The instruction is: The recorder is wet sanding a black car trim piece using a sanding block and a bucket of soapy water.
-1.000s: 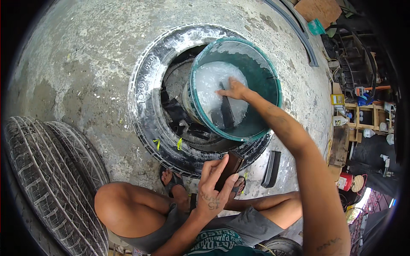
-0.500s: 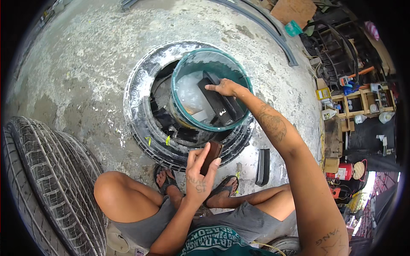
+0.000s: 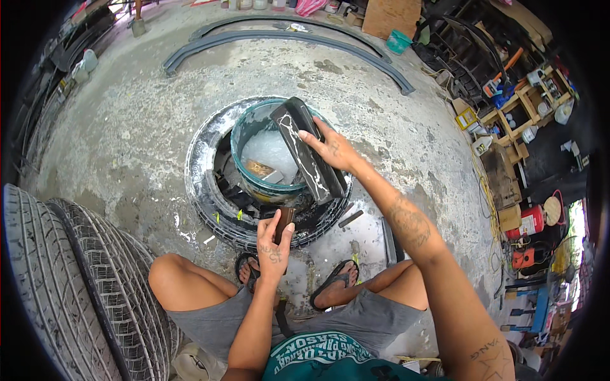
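Our right hand point(image 3: 333, 151) grips a black rubber strip point(image 3: 309, 149) over the teal bucket point(image 3: 244, 136) w/ suds, left hand point(image 3: 273, 244) fingers closed round a small dark block point(image 3: 284, 222), tyre point(image 3: 203, 190) beneath, two tyres point(image 3: 70, 286) stacked at left.

bucket point(image 3: 267, 184) fills tire point(image 3: 210, 209) centre (2 tires point(image 3: 76, 279) left)

A long black rubber strip point(image 3: 308, 151), streaked with white foam, was held tilted above a green bucket point(image 3: 244, 136); a small dark block point(image 3: 283, 222) was gripped upright.
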The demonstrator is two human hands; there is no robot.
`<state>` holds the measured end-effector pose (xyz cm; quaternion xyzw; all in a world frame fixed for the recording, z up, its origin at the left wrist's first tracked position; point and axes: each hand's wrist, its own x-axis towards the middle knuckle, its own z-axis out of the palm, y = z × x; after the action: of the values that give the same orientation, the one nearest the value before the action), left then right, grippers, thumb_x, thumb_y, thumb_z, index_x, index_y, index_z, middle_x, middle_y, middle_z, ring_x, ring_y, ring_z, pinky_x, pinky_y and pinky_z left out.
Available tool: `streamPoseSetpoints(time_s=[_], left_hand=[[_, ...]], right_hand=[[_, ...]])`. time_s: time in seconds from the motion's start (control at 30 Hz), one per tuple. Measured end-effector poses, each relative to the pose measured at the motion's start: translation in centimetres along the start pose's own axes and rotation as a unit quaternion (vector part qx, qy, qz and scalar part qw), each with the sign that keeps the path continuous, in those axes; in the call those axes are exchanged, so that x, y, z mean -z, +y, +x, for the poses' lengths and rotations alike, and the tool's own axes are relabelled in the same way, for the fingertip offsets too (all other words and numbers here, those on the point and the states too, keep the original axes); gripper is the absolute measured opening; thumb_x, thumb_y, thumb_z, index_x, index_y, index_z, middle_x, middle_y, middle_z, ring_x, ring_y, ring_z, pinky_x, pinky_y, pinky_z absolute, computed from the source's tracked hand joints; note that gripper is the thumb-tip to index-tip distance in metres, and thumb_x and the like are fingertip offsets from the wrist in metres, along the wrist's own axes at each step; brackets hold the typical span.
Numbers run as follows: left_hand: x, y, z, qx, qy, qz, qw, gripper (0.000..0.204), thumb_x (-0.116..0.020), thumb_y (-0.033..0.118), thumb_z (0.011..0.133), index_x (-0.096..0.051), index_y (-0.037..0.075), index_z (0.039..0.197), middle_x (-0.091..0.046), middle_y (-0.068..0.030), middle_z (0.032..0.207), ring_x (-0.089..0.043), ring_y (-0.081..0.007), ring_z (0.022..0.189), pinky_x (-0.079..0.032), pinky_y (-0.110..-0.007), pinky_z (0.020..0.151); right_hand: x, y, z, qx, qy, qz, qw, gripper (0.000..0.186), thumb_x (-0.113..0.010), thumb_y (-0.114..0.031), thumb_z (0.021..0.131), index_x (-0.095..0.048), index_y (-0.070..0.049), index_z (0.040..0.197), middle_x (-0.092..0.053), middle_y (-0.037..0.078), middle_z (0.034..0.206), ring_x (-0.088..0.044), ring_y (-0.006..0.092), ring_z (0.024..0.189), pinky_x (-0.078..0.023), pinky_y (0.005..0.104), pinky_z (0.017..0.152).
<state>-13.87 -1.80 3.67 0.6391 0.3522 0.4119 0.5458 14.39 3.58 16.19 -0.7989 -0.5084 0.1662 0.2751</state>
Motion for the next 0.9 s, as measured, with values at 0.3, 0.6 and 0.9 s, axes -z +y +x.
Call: streamPoseSetpoints(time_s=[0.3,0.6,0.9], left_hand=[[3.5,-1.8,-1.1,-0.033,-0.006,0.082,0.996,0.046,-0.080,0.022,0.104,-0.071,0.002,0.145,-0.059,-0.0056,0.110,-0.057,-0.0131,0.084,-0.049,-0.029,0.075],[5.8,0.4,-1.3,-0.004,-0.027,0.188,0.982,0.046,-0.077,0.023,0.106,-0.071,0.003,0.146,-0.066,-0.0077,0.114,-0.061,-0.0151,0.088,-0.052,-0.032,0.081],[5.5,1.0,-2.9,-0.025,-0.065,0.219,0.973,0.044,-0.075,0.022,0.107,-0.070,0.003,0.147,-0.064,-0.0019,0.105,-0.057,-0.0101,0.084,-0.047,-0.027,0.076]], right_hand=[[-7.0,4.3,-15.8,-0.146,0.157,0.262,0.941,0.111,-0.058,-0.073,0.105,-0.028,0.013,0.168,-0.047,0.038,0.163,-0.046,0.0422,0.155,-0.034,0.0422,0.129],[-15.1,6.4,-23.1,-0.228,0.265,0.534,0.770,0.120,-0.070,-0.064,0.103,-0.010,0.014,0.171,-0.038,0.030,0.172,-0.040,0.0352,0.158,-0.029,0.0376,0.130],[-15.8,6.6,-24.1,-0.266,0.311,0.551,0.727,0.124,-0.075,-0.065,0.099,-0.010,0.011,0.172,-0.047,0.031,0.165,-0.049,0.0373,0.151,-0.038,0.0406,0.126]])
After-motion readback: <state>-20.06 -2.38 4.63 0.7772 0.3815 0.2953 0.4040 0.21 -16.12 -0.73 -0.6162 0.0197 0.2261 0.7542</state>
